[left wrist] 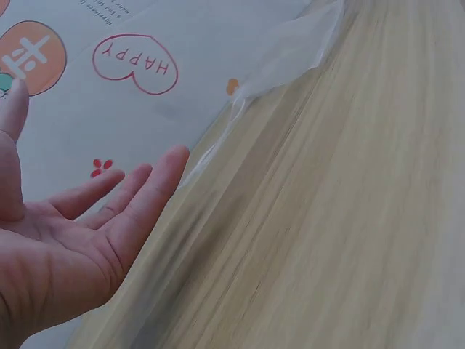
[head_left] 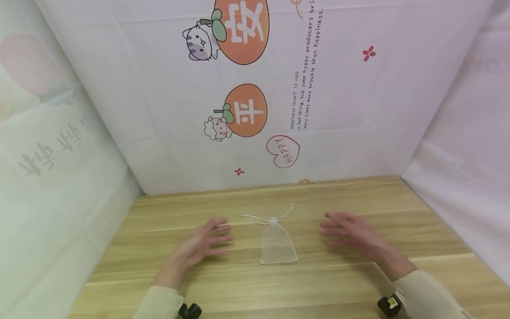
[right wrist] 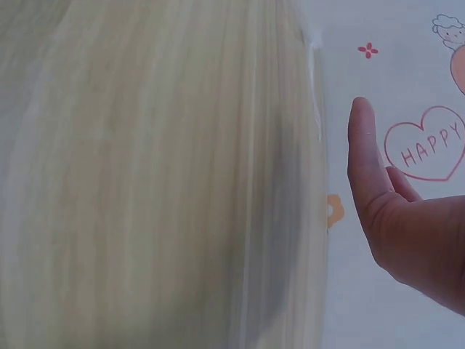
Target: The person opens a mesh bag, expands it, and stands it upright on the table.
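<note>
With empty left hand (head_left: 204, 242) and right hand (head_left: 351, 231) loosely extended beside the sheer pouch (head_left: 278, 247), better to avoid hasty pinching, for risk of tangling its thin drawstring (head_left: 286, 213).

Left grip (head_left: 202, 243) and right grip (head_left: 352, 231) well apart, fingers (left wrist: 149, 212) loose, inward-pointing.

The drawstring pouch (head_left: 279, 246) is sheer, fine-meshed fabric, its cords (head_left: 255, 217) smooth-looking. The worktop (head_left: 318, 283) looks like wood, grained and smooth with a soft sheen. The printed backdrop (head_left: 275, 97) is matt, lightly creased cloth; the 2 sleeves (head_left: 430, 296) look like matt cloth, the 2 wrist devices (head_left: 193, 311) like plastic.
</note>
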Demonstrator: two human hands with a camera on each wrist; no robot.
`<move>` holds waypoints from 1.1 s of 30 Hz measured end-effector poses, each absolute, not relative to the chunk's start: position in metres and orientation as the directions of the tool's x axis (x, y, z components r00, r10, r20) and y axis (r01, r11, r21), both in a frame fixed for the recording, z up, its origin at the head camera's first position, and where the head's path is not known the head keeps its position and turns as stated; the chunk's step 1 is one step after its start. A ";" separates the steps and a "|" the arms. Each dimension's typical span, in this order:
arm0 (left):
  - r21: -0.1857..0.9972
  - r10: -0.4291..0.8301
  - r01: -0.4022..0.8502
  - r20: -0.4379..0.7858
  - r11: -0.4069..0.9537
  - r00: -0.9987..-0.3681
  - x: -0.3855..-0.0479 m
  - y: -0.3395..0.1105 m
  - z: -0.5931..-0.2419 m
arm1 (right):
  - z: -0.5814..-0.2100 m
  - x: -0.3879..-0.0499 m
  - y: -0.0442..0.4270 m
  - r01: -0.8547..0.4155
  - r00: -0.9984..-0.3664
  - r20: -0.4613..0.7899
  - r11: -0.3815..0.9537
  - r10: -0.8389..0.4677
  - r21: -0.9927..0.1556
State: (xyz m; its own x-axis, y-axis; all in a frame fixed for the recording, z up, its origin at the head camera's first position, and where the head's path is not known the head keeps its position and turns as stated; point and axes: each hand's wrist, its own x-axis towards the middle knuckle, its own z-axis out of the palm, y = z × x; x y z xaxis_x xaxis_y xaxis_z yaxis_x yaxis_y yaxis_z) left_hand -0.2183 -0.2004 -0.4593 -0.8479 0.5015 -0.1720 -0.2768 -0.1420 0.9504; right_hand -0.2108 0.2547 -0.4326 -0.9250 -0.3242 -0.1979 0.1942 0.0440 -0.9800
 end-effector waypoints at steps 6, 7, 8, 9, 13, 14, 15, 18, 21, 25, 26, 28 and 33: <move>0.939 0.511 -0.325 -0.226 -0.111 -0.829 -0.230 -0.175 -0.465 | -0.437 -0.217 0.237 0.228 -0.892 -0.227 0.045 -0.390 -0.973; 0.937 0.510 -0.333 -0.236 -0.107 -0.828 -0.232 -0.171 -0.466 | -0.438 -0.218 0.234 0.234 -0.887 -0.231 0.042 -0.401 -0.971; 0.935 0.509 -0.340 -0.245 -0.101 -0.825 -0.233 -0.167 -0.466 | -0.439 -0.219 0.231 0.239 -0.881 -0.235 0.041 -0.411 -0.970; 0.933 0.507 -0.347 -0.255 -0.095 -0.824 -0.235 -0.162 -0.467 | -0.440 -0.220 0.228 0.245 -0.877 -0.240 0.041 -0.417 -0.969; 0.930 0.485 -0.362 -0.287 -0.067 -0.826 -0.241 -0.148 -0.467 | -0.445 -0.224 0.216 0.257 -0.862 -0.248 0.041 -0.442 -0.966; 0.931 0.481 -0.360 -0.289 -0.060 -0.828 -0.242 -0.144 -0.467 | -0.446 -0.225 0.213 0.259 -0.862 -0.250 0.042 -0.441 -0.965; 0.931 0.475 -0.362 -0.294 -0.054 -0.829 -0.243 -0.141 -0.467 | -0.447 -0.226 0.210 0.262 -0.863 -0.255 0.046 -0.436 -0.964; 0.929 0.462 -0.367 -0.310 -0.037 -0.831 -0.246 -0.134 -0.466 | -0.449 -0.230 0.202 0.275 -0.863 -0.272 0.055 -0.425 -0.960; 0.925 0.452 -0.379 -0.328 -0.023 -0.829 -0.250 -0.128 -0.465 | -0.450 -0.236 0.195 0.284 -0.857 -0.286 0.070 -0.429 -0.956; 0.920 0.436 -0.391 -0.348 -0.009 -0.830 -0.253 -0.122 -0.465 | -0.452 -0.242 0.187 0.295 -0.848 -0.303 0.088 -0.434 -0.951; 0.920 0.435 -0.392 -0.351 -0.005 -0.829 -0.254 -0.120 -0.465 | -0.453 -0.243 0.186 0.300 -0.848 -0.310 0.093 -0.431 -0.949; 0.920 0.428 -0.392 -0.355 0.002 -0.831 -0.255 -0.116 -0.465 | -0.453 -0.245 0.182 0.310 -0.849 -0.323 0.101 -0.419 -0.945; 0.917 0.413 -0.399 -0.372 0.024 -0.831 -0.259 -0.107 -0.465 | -0.452 -0.247 0.172 0.335 -0.847 -0.354 0.119 -0.396 -0.935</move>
State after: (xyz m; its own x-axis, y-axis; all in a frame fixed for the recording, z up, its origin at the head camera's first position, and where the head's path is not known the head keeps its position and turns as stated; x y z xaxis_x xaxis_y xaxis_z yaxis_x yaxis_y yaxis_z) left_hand -0.2588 -0.1068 -0.4649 -0.8311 0.4132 -0.3723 -0.3987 0.0240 0.9168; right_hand -0.2470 0.1723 -0.4519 -0.8475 -0.3956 -0.3540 0.3347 0.1194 -0.9347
